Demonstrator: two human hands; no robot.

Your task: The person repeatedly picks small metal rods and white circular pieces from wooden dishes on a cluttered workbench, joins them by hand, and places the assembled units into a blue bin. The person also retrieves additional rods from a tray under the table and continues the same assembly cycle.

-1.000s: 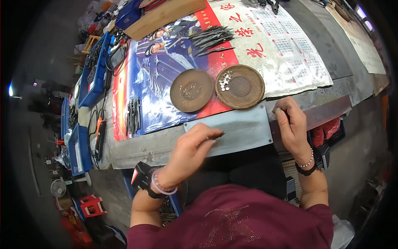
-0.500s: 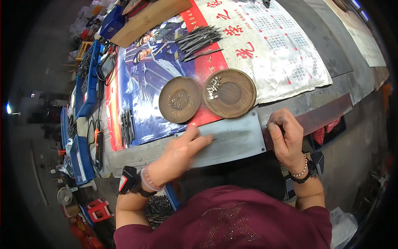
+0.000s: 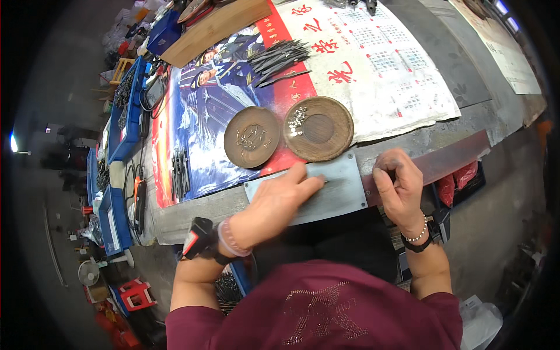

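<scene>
My left hand (image 3: pixel 279 201) is over a pale metal plate (image 3: pixel 344 192), thumb and forefinger pinched together. At its fingertips a tiny thin piece barely shows. My right hand (image 3: pixel 401 182) is closed, its fingers curled against the thumb, above the reddish-brown strip (image 3: pixel 449 158) that joins the plate's right end. Whatever it may hold is hidden. Beyond the plate sit two round brown dishes. The left dish (image 3: pixel 236 143) has small thin metal pieces scattered in it; the right dish (image 3: pixel 344 137) has small shiny silvery bits gathered on its left side.
A pile of dark thin rods (image 3: pixel 280 58) lies on the calendar poster (image 3: pixel 385 111), and a smaller bundle (image 3: pixel 179 175) at its left. A wooden board (image 3: pixel 216 32) stands at the back left. Blue bins (image 3: pixel 115 224) line the left edge, near an orange-and-black tool (image 3: pixel 139 201).
My left hand has moved right across the metal plate, toward my right hand. My right hand stays closed in nearly the same place. The whole view has shifted slightly.
</scene>
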